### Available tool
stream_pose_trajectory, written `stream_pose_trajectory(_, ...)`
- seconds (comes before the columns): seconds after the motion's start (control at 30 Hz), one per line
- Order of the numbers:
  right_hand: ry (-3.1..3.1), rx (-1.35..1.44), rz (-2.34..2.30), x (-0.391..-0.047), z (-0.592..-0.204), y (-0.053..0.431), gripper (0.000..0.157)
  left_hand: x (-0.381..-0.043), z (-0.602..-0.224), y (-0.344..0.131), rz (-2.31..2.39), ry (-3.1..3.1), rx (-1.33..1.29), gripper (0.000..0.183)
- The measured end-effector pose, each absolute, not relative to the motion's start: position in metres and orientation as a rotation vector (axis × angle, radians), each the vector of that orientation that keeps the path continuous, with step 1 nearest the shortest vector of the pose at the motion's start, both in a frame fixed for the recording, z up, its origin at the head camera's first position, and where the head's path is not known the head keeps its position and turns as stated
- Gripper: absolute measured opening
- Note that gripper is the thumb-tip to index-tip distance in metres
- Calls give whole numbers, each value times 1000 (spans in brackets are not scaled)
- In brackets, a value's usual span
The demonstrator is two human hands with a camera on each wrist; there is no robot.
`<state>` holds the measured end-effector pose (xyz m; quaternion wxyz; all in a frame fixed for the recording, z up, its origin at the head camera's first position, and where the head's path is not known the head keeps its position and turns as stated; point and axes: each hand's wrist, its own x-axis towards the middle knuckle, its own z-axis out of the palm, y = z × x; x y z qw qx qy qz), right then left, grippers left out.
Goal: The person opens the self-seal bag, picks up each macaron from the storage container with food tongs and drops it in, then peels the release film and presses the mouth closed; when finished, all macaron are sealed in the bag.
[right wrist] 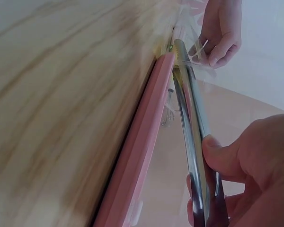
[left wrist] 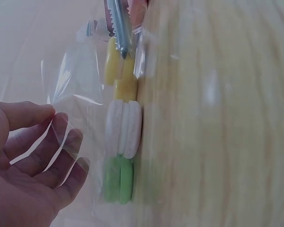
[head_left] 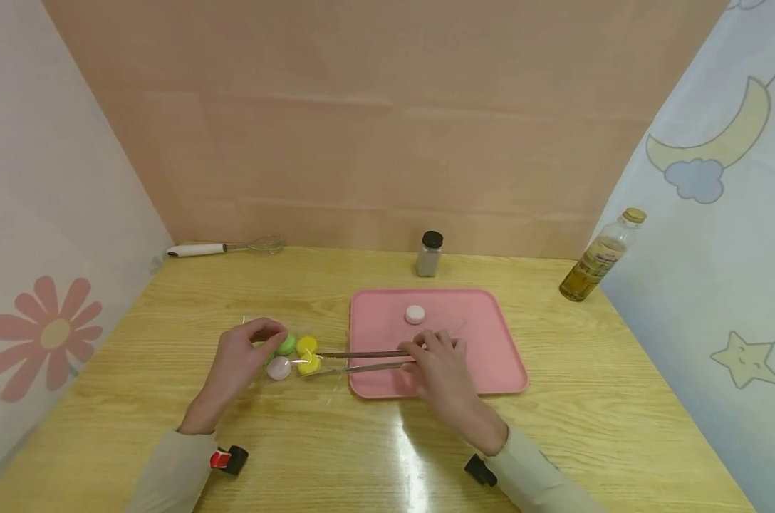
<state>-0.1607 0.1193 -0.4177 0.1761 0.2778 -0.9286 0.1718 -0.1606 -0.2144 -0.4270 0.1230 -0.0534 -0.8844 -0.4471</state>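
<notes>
My left hand (head_left: pixel 241 358) pinches the top layer of a clear plastic bag (left wrist: pixel 68 90) between thumb and fingers, lifting it. Inside the bag lie macarons: a pale pinkish one (head_left: pixel 278 368), a green one (head_left: pixel 287 345) and yellow ones (head_left: pixel 307 347). My right hand (head_left: pixel 440 367) grips metal tongs (head_left: pixel 375 354) above the pink tray (head_left: pixel 509 356). The tongs' serrated tips (left wrist: pixel 122 42) reach into the bag's opening, at the yellow macarons; whether they touch one is hard to tell. One white macaron (head_left: pixel 415 314) sits on the tray.
Behind the tray stands a small jar with a black lid (head_left: pixel 429 254). A bottle of yellow oil (head_left: pixel 595 263) stands at the back right. At the back left lies a whisk (head_left: pixel 227 247) with a white handle. Walls border the table (head_left: pixel 336 456) at back and sides.
</notes>
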Motion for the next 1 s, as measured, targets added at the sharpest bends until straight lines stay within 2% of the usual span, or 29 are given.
stream_pose_trajectory(0.63,-2681,803,483,-160,-420,114,23,-162,-427,-212,-1301,-2595,-158,17)
stream_pose_trajectory(1.0,-2643,736,510,-154,-416,147,27,-158,-424,-214,-1306,-2609,-130,18)
